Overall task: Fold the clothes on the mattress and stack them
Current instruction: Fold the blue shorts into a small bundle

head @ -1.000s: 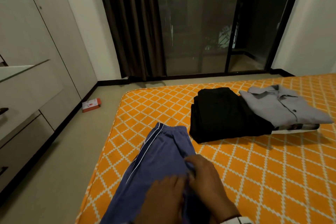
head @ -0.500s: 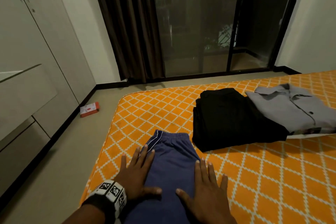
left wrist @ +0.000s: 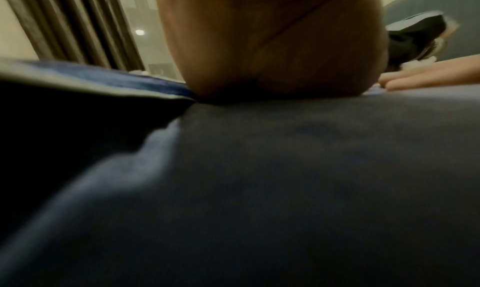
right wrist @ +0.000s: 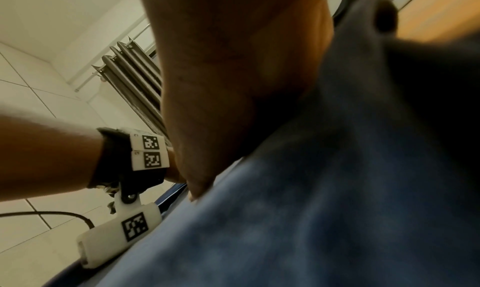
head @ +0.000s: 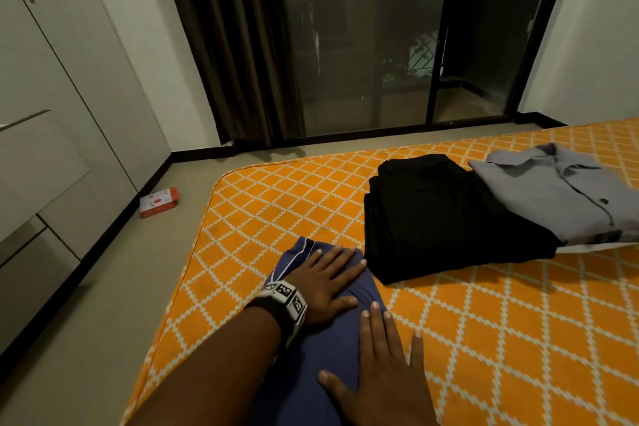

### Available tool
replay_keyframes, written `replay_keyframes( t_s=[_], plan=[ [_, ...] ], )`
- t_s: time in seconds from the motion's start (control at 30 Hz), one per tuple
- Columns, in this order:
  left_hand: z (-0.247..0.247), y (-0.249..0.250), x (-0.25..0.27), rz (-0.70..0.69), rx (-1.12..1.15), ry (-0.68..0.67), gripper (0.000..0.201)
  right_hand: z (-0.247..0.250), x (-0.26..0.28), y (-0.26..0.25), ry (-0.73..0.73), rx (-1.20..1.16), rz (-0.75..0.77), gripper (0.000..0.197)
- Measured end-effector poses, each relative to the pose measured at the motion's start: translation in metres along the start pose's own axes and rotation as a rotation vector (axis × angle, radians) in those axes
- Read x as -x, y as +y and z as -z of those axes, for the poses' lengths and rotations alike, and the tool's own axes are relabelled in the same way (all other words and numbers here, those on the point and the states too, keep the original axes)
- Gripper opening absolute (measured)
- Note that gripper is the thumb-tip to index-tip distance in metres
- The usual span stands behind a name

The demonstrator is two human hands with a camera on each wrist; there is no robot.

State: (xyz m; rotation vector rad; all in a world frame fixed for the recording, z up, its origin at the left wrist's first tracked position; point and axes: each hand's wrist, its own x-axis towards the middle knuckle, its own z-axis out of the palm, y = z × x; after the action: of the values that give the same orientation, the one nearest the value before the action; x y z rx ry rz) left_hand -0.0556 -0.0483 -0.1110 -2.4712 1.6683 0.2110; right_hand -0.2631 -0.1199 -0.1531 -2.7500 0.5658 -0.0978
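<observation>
The blue track pants (head: 332, 332) lie lengthwise near the left edge of the orange diamond-patterned mattress (head: 501, 339), their waistband end pointing away from me and a white stripe running down the left side seam. My left hand (head: 321, 282) lies flat on the upper part of the pants, fingers straight and spread, gripping nothing; a black wrist strap with square printed markers (head: 285, 297) sits just behind it. My right hand (head: 382, 377) presses flat on the fabric nearer to me, fingers also straight and spread, its outer fingers reaching over the right edge of the pants onto the mattress. In the left wrist view the heel of my left hand (left wrist: 272, 45) bears down on the dark blue cloth (left wrist: 285, 188); in the right wrist view my right hand (right wrist: 233, 76) rests on the same blue fabric (right wrist: 298, 219), both pictures blurred. Just beyond the pants, to the right, lies a folded black garment (head: 446, 218), and a folded grey button-up shirt (head: 560, 190) rests partly on its far right side. On the floor to the left of the mattress lies a small red and white box (head: 159, 202), near the wardrobe (head: 62, 114). Dark curtains (head: 235, 45) hang beside the glass sliding door (head: 373, 45).
</observation>
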Motion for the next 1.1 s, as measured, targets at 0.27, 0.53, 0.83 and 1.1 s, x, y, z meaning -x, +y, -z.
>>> replay_keyframes(
  t_s=[0.27, 0.53, 0.83, 1.1],
  plan=[
    [0.008, -0.065, 0.02, 0.393, 0.131, -0.018, 0.11, 0.0, 0.003, 0.0, 0.003, 0.001, 0.001, 0.121],
    [0.017, -0.023, 0.113, 0.139, 0.086, -0.062, 0.098, 0.035, 0.001, -0.003, -0.284, 0.004, 0.007, 0.127],
    [0.019, -0.083, 0.157, 0.391, 0.1, -0.42, 0.121, 0.053, 0.007, -0.001, -0.346, 0.018, -0.058, 0.129],
    [0.059, -0.04, 0.074, 0.369, 0.072, -0.113, 0.13, 0.096, 0.004, 0.014, -0.204, -0.172, -0.256, 0.085]
  ],
)
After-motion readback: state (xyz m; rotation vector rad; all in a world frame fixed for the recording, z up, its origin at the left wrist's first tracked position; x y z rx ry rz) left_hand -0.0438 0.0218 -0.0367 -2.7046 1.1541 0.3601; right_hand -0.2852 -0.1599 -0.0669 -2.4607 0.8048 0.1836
